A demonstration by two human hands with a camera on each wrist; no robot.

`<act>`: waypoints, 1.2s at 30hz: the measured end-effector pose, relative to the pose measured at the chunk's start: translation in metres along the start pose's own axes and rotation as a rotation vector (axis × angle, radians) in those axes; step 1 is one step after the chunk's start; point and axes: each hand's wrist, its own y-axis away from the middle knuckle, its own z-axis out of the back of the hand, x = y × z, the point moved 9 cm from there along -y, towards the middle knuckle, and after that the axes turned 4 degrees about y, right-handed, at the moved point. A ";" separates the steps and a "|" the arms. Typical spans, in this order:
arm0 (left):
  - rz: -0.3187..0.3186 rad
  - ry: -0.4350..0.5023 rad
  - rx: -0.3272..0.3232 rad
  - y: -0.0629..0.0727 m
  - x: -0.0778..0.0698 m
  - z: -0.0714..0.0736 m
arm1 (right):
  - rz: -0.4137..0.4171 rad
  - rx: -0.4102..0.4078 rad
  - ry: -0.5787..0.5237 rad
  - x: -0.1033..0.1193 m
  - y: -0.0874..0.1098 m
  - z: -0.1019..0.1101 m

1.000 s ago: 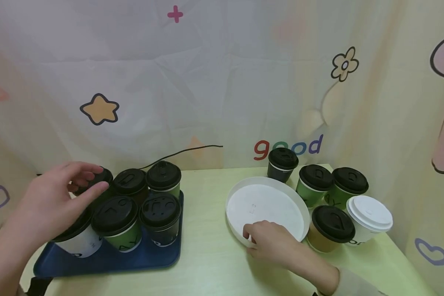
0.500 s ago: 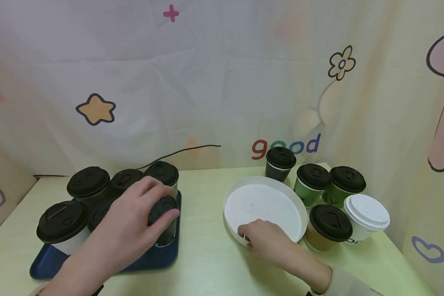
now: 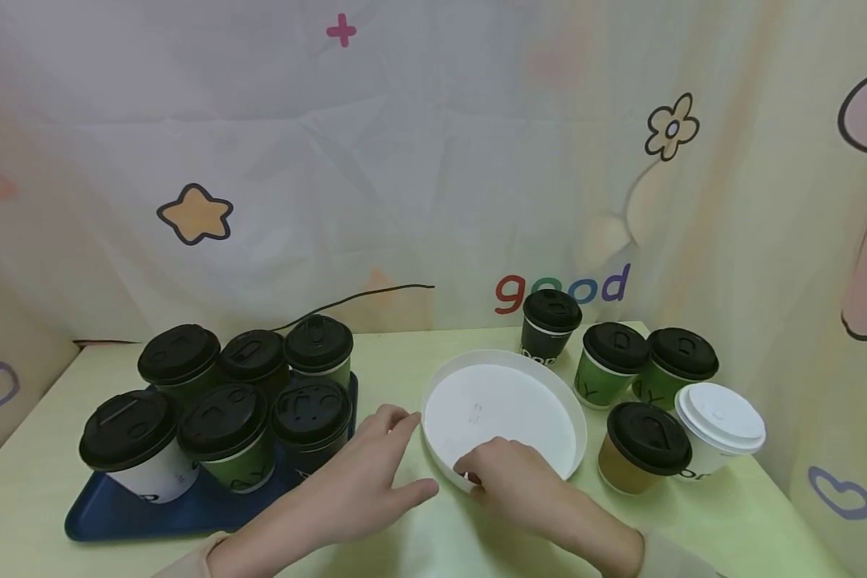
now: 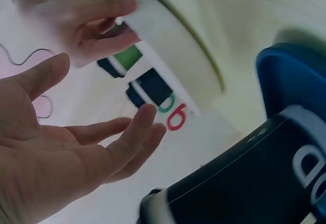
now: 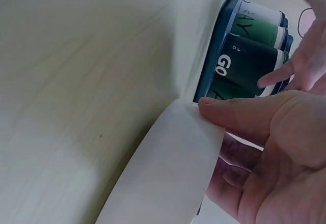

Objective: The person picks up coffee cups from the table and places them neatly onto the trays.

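A shallow round white tray (image 3: 506,421) lies on the table. At its near rim my right hand (image 3: 523,486) pinches the wall, thumb outside and fingers inside, as the right wrist view (image 5: 265,137) shows. My left hand (image 3: 364,482) is spread with nothing in it, fingertips close to the tray's left rim. In the left wrist view the left fingers (image 4: 135,132) are parted, and the white tray's wall (image 4: 173,46) stands beyond them. Just left of that hand, a dark lidded paper cup (image 3: 312,421) stands at the corner of the blue tray (image 3: 144,514).
Several lidded paper cups, such as a green one (image 3: 227,433) and a white one (image 3: 137,449), crowd the blue tray. Right of the white tray stand a brown cup (image 3: 643,449), a white-lidded cup (image 3: 722,417), green cups (image 3: 610,365) and a dark cup (image 3: 549,325). A printed curtain (image 3: 405,160) hangs behind.
My left hand has moved right from above the cups on the blue tray to beside the white tray. The white tray has shifted slightly left with my right hand on it.
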 end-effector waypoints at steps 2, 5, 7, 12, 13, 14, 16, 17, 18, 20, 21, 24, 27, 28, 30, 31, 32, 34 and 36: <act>0.029 0.020 0.005 -0.006 0.005 -0.005 | 0.007 -0.006 -0.002 0.001 0.001 0.000; 0.075 0.035 -0.007 -0.012 0.015 -0.011 | 0.016 -0.004 -0.015 0.004 0.000 -0.001; 0.099 0.040 -0.023 -0.017 0.022 -0.014 | 0.015 0.004 -0.022 0.005 0.000 -0.002; 0.143 0.076 -0.047 -0.026 0.038 -0.022 | 0.023 0.020 -0.039 0.009 0.000 -0.004; 0.152 0.092 -0.049 -0.028 0.040 -0.023 | 0.025 0.020 -0.043 0.010 0.000 -0.004; 0.159 0.104 -0.049 -0.029 0.043 -0.024 | 0.028 0.023 -0.045 0.010 0.001 -0.004; 0.182 0.124 -0.047 -0.032 0.048 -0.026 | 0.035 0.027 -0.048 0.011 0.001 -0.005; 0.190 0.128 -0.045 -0.033 0.049 -0.027 | 0.039 0.028 -0.047 0.011 0.001 -0.005; 0.197 0.123 -0.042 -0.034 0.051 -0.028 | 0.043 0.030 -0.047 0.012 0.001 -0.005; 0.212 0.111 -0.033 -0.037 0.054 -0.030 | 0.054 0.031 -0.045 0.014 0.001 -0.006; 0.224 0.108 -0.027 -0.038 0.056 -0.031 | 0.059 0.030 -0.042 0.014 0.001 -0.006; 0.252 0.104 -0.021 -0.041 0.061 -0.032 | 0.059 0.028 -0.040 0.014 0.002 -0.006; 0.270 0.109 -0.025 -0.043 0.063 -0.031 | 0.058 0.027 -0.044 0.014 0.003 -0.006; 0.272 0.108 -0.028 -0.044 0.063 -0.031 | 0.058 0.026 -0.046 0.013 0.004 -0.006; 0.272 0.110 -0.033 -0.044 0.064 -0.030 | 0.062 0.018 -0.054 0.013 0.005 -0.005; 0.269 0.108 -0.034 -0.045 0.064 -0.030 | 0.061 0.017 -0.063 0.012 0.006 -0.005; 0.267 0.109 -0.034 -0.045 0.065 -0.030 | 0.061 0.016 -0.071 0.012 0.007 -0.005; 0.260 0.101 -0.034 -0.045 0.065 -0.029 | 0.057 0.018 -0.096 0.011 0.008 -0.004; 0.251 0.095 -0.036 -0.046 0.065 -0.029 | 0.049 0.019 -0.127 0.010 0.009 -0.001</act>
